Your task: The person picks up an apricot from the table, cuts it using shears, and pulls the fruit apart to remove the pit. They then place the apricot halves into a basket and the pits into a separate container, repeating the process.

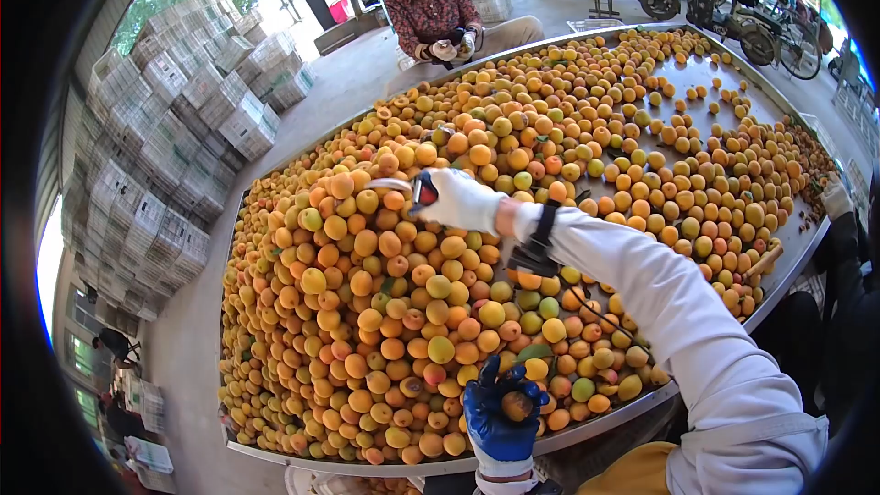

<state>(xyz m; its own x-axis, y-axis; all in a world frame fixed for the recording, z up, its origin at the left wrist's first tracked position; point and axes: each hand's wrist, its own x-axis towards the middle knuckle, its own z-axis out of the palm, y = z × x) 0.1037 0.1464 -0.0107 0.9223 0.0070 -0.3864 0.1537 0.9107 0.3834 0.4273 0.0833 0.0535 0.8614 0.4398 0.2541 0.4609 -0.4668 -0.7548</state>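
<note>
A big heap of orange and yellow-green apricots [412,312] fills a wide metal sorting table [605,417]. My left hand [500,417], in a blue glove, is at the near edge of the table and closed around one apricot [516,404]. My right hand [458,202], in a white glove with a white sleeve and a black wrist strap, reaches out over the top of the heap. It grips a small red-handled tool [423,190] whose pale blade points left above the fruit.
Across the table sits a person in a patterned shirt [440,14], hands together at the rim. Another person's gloved hand [836,199] shows at the right edge. Stacked crates [174,137] rise on the left. Motorbikes [733,0] stand behind the table.
</note>
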